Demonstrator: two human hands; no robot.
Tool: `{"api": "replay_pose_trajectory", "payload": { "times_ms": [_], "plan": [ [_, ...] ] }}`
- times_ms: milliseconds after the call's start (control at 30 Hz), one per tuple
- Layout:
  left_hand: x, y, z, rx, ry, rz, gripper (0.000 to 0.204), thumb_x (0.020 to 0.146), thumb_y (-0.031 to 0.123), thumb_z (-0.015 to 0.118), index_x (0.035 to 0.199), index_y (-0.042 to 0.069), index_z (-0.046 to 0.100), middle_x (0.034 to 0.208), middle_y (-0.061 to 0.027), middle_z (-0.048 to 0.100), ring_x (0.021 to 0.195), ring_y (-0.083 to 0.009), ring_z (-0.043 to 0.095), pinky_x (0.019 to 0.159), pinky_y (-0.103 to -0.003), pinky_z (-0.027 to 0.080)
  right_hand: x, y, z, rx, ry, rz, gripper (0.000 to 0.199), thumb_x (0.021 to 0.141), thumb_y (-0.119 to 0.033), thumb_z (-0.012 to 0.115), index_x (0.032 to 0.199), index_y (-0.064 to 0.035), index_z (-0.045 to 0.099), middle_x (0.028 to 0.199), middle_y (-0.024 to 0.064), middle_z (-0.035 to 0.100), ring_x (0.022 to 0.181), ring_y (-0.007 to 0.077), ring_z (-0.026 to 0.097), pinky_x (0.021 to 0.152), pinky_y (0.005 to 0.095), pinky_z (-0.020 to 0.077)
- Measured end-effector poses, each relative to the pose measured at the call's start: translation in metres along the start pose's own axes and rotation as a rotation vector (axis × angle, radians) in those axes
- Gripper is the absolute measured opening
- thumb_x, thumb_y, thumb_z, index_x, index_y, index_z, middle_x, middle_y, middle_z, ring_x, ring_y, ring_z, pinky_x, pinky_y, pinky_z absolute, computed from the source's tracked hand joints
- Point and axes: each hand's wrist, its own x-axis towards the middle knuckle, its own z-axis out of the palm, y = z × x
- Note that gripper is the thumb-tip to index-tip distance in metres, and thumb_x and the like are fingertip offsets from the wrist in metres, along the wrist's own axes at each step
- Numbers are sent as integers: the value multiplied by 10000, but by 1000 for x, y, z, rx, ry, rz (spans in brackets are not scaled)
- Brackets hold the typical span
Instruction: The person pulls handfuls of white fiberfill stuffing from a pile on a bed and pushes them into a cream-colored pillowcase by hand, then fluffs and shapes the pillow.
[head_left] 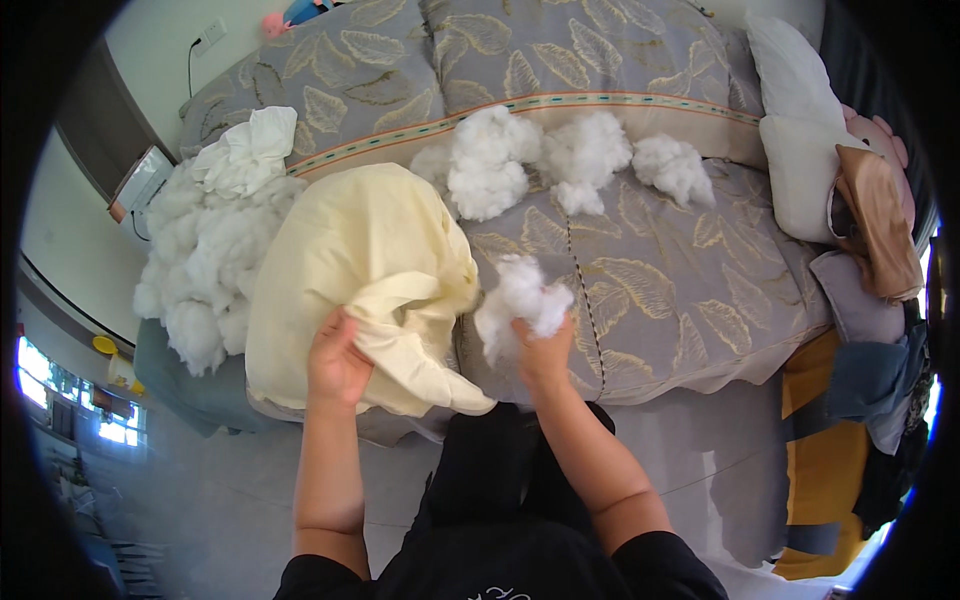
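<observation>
A large cream cushion cover (360,235), bulging as if filled, rests on the sofa in front of me. My left hand (338,360) pinches the edge of its open end, where the loose cloth folds over. In my right hand (545,350) is a tuft of white stuffing (525,300), held just right of the cover and apart from it; the tuft hides most of those fingertips. Farther back, several loose clumps of stuffing (490,165) lie in a row along the seat. A big heap of stuffing (215,240) sits left of the cover.
The grey leaf-patterned sofa (690,280) spans the view. At its right end are white pillows (800,150), a brown satin cloth (875,220) and folded clothes (870,380). A white box (145,185) stands beyond the heap at left. Grey tiled floor (690,450) lies below.
</observation>
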Motion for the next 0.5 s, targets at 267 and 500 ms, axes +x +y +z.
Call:
{"api": "replay_pose_trajectory", "payload": {
  "times_ms": [267,500],
  "plan": [
    [4,-24,-11,267,229,-12,210,946,181,412,1023,18,520,969,-80,590,885,-162,575,774,-298,483,-20,2,70,71,8,-252,362,670,37,637,1006,-50,536,933,27,589,862,117,553,758,274,456],
    [14,-61,-47,311,217,377,301,882,242,547,1076,28,466,859,-48,587,743,-136,562,672,-289,468,-26,56,74,-182,-427,-222,408,644,12,657,1028,-44,531,896,54,595,812,173,572,765,302,452]
  ]
}}
